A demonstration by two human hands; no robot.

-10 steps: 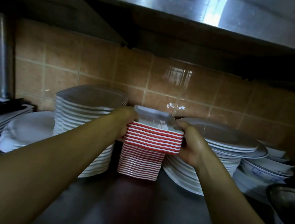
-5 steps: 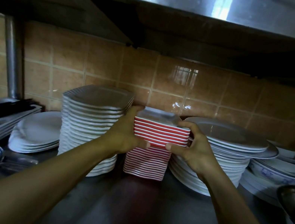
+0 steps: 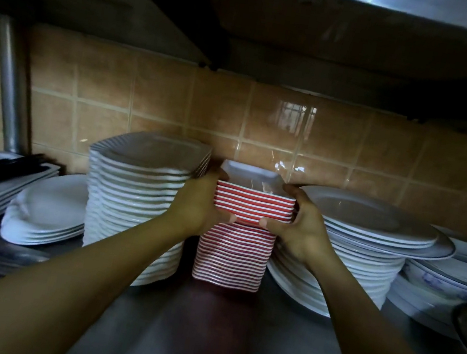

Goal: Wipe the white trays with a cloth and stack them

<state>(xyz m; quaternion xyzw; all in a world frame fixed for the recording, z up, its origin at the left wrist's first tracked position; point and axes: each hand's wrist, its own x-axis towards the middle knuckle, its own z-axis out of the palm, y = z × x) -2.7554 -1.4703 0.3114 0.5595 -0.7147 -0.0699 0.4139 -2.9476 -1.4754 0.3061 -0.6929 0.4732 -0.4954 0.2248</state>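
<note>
1. Tan glazed wall tiles (image 3: 158, 98) back a dark steel counter (image 3: 198, 336) under a low metal shelf (image 3: 286, 14); light glints off the glaze.
2. Two hands reach in. The left hand (image 3: 195, 207) grips the left side of an upper batch of trays (image 3: 253, 205), and the right hand (image 3: 301, 229) grips its right side, thumbs hooked under the front edge.
3. That batch sits on, or just over, a lower pile of the same trays (image 3: 232, 257); whether the two are touching I cannot tell, since the thumbs cover the seam.
4. These trays are small, square and shallow, white inside with red outer walls, so their nested rims read as fine red and white stripes.
5. Judging by this, the stacking step is in hand; no cloth is in view.
6. Any next move calls for keeping the batch level and square over the pile below, as the upper batch overhangs it slightly to the right.
7. Crockery crowds both flanks: a tall stack of wavy-edged white plates (image 3: 137, 200) just left, round white plates (image 3: 366, 231) just right.
</note>
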